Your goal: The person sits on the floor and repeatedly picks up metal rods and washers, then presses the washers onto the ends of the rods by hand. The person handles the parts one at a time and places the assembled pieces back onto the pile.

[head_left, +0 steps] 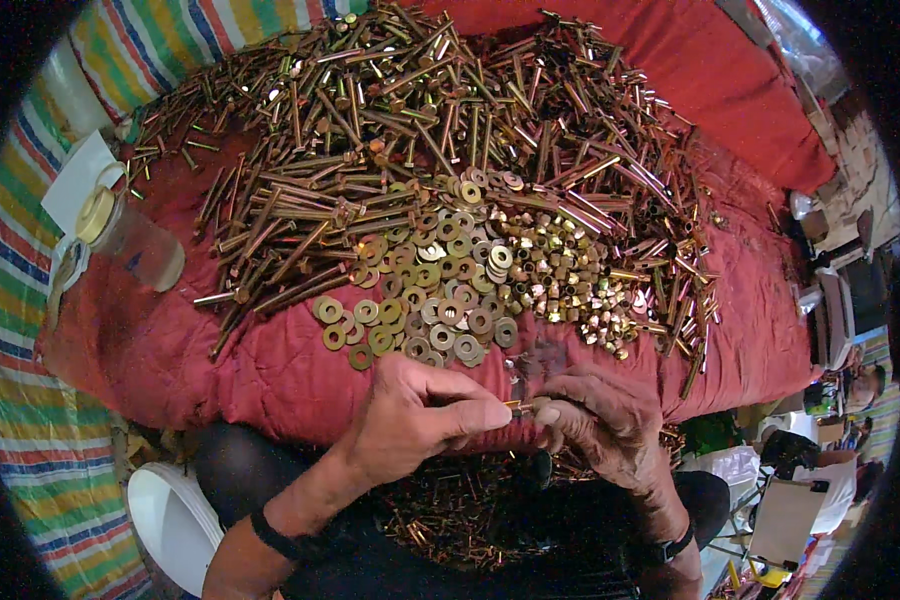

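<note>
Just beyond my lap, at the cushion's near edge, my two hands meet over a small brass-coloured bolt [518, 407]. My left hand [425, 412] pinches one end between thumb and forefinger. My right hand [602, 418] grips the other end with thumb and curled fingers. Most of the bolt is covered by the fingertips, so whether a nut or washer sits on it cannot be made out. Right beyond the hands lie flat round washers [438, 285] in a loose heap. To their right is a pile of shiny small nuts [570, 275].
A large mound of long bolts [370, 110] covers the far part of the red cushion [170, 345]. More metal pieces [460, 515] lie in my lap. A clear jar [142, 250] rests at the left, and a white plastic chair [170, 515] stands below. Another person [835, 490] is at the right.
</note>
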Demonstrator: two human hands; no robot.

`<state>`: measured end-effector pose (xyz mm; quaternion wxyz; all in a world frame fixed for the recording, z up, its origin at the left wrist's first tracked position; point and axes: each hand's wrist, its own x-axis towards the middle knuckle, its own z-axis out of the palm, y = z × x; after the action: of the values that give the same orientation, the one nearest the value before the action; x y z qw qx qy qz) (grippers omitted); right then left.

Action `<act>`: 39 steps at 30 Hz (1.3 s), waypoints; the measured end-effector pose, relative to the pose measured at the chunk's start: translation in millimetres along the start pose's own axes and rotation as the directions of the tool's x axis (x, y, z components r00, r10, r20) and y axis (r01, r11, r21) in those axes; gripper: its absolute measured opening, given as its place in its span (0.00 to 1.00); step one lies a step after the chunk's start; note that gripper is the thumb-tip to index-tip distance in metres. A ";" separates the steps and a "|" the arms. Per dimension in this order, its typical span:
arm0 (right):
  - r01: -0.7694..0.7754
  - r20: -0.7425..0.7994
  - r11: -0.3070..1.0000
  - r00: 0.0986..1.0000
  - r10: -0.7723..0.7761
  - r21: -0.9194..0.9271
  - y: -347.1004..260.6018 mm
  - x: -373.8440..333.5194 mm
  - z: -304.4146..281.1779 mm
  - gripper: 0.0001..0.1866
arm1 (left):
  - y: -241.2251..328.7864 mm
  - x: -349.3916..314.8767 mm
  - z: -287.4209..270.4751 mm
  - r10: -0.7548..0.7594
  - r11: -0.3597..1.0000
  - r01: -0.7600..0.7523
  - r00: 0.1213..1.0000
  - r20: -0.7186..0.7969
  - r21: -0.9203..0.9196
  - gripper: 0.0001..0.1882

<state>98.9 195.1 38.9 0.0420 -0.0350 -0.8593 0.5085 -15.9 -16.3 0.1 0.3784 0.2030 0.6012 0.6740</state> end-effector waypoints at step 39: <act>-0.027 -0.065 0.990 0.998 0.018 -0.140 -11.0 2.3 -5.7 0.16 | -1.8 1.1 1.7 -0.032 0.989 0.031 0.999 -0.001 -0.146 0.08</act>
<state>97.0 195.0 51.4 0.0609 -0.0638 -0.8909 0.4456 -14.8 -14.3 -1.5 0.4019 0.1642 0.5540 0.7103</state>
